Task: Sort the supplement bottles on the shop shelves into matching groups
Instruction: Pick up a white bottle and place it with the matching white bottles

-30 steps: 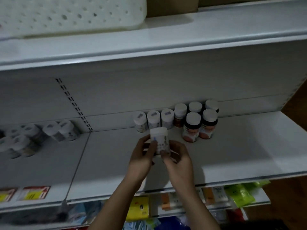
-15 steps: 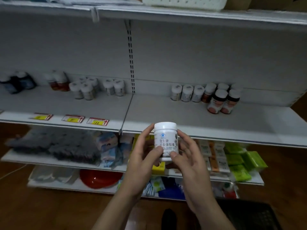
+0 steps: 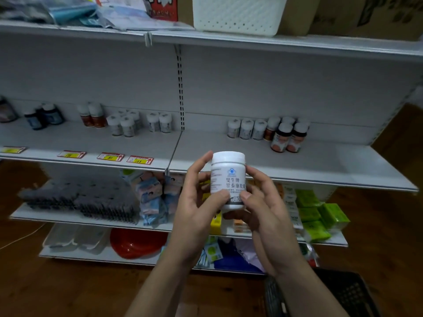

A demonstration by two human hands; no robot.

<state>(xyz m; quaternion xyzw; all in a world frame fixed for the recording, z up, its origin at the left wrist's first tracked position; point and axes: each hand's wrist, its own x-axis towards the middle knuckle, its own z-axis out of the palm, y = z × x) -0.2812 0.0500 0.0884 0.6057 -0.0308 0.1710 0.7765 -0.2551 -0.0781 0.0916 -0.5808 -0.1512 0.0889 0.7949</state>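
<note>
Below the front edge of the white metal middle shelf [image 3: 320, 165], in my one head view, I hold a white plastic supplement bottle with a white screw cap and a printed label [image 3: 228, 179] upright, label towards me. My left hand [image 3: 196, 202] wraps its left side, thumb pressed on the lower label; my right hand [image 3: 263, 204] cups the right side and the base, thumb on the dark band near the bottom. Both hands are closed on it, neither spread wide. I judge this to be the checking step: reading the label to decide which group it joins. On that shelf, right of the slotted upright, three white-capped white bottles [image 3: 246, 129] stand in a row touching the brown bottles with orange labels [image 3: 288, 138]; left of the upright stand more white bottles [image 3: 128, 124]. Next I should match the label against both white groups, which are too blurred to tell apart, then set the bottle upright just beside its likes without knocking them.
</note>
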